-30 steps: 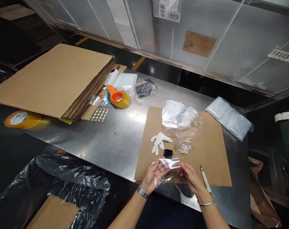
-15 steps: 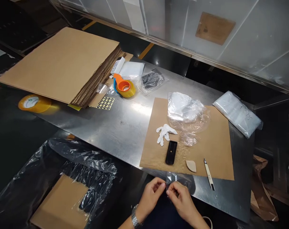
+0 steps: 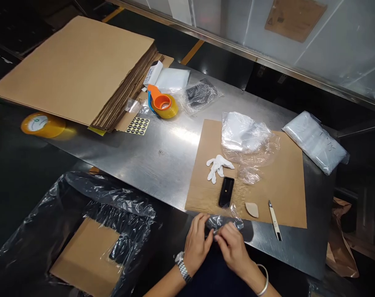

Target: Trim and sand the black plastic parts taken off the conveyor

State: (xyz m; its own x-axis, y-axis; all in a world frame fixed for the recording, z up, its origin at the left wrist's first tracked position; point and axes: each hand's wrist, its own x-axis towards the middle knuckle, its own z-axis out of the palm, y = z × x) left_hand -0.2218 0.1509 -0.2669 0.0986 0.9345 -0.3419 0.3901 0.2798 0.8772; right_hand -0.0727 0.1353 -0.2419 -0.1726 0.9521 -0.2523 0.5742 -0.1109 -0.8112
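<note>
At the table's near edge my left hand (image 3: 198, 237) and my right hand (image 3: 232, 244) are close together, both closed on a small clear plastic bag (image 3: 217, 222). The bag stretches out beyond my fingers, crinkled and shiny; whether anything is inside I cannot tell. Just past the hands, a black rectangular tray-like part (image 3: 226, 192) lies on a cardboard sheet (image 3: 283, 185). To its right are a beige rounded pad (image 3: 251, 209) and a white-handled craft knife (image 3: 274, 220). White gloves (image 3: 219, 168) lie crumpled behind the black part.
Clear plastic bags (image 3: 247, 134) lie on the cardboard, a wrapped packet (image 3: 315, 142) to their right. Farther left are an orange tape dispenser (image 3: 162, 102), a sticker sheet (image 3: 138, 126) and a cardboard stack (image 3: 76, 68). A plastic-lined box (image 3: 88, 255) stands below left.
My left hand has tilted more upright and its fingers have come over the bag. The bag has spread wider above my fingers. The whole view has shifted slightly.
</note>
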